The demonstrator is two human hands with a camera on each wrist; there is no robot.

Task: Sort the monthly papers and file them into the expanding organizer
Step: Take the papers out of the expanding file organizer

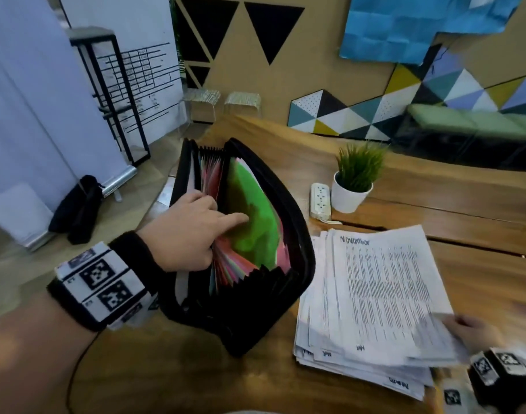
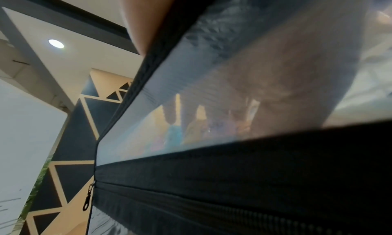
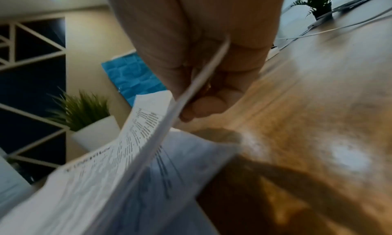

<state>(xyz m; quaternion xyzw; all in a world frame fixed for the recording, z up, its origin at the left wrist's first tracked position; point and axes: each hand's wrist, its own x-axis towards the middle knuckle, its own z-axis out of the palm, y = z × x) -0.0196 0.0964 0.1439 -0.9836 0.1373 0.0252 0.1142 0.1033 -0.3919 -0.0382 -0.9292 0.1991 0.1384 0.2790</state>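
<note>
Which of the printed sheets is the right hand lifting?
The top sheet, headed "November": the right hand pinches its near corner, while the other sheets lie flat beneath.

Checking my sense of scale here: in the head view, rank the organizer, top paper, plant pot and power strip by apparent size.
1. organizer
2. top paper
3. plant pot
4. power strip, looking only slightly smaller than the pot.

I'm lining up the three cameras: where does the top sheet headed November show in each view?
Head: the November sheet tops the paper stack at lower right, its near corner pinched by the right hand.
Left wrist: not in view; only the organizer's wall.
Right wrist: seen edge-on, centre to lower left.
Shared landmark: the white-potted plant, head and right wrist only.
</note>
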